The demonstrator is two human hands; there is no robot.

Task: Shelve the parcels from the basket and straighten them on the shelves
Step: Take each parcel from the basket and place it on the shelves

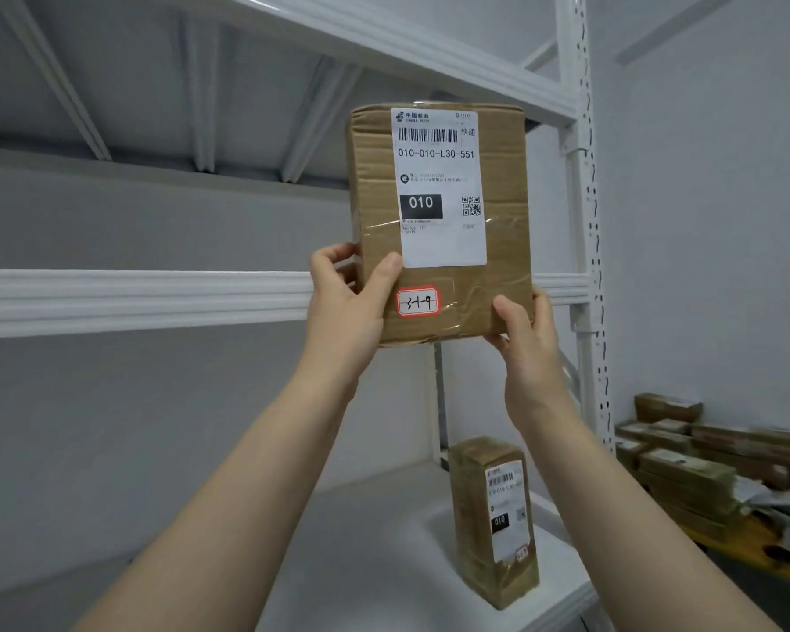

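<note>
**Brown parcel held upright in both hands at the middle shelf**

The left hand [345, 303] grips the lower left corner of a flat brown cardboard parcel wrapped in clear tape [505, 175]. Its thumb [386, 271] lies across the front face and its curled fingers [334, 257] wrap round the left edge. The right hand [523, 339] grips the lower right corner in the same way, thumb pressed on the front and the other fingers tucked behind the right edge.

The parcel stands upright above both hands, its front turned to the camera, and nearly all of it rises above the fingertips. A white printed shipping label [439, 184] covers most of the front, starting just above the left thumb tip. A small red-bordered handwritten sticker [418, 301] sits between the two thumbs, just beside the left one.

The front rail of the white metal middle shelf [142, 298] runs behind the hands at finger height. A white perforated upright post [584, 221] stands just beyond the right hand's fingers.

Well below the right wrist, a narrow brown taped parcel [493, 517] stands upright on the white lower shelf [361, 563]. Further right of that hand, a heap of brown parcels [703, 467] lies stacked and blurred.
</note>
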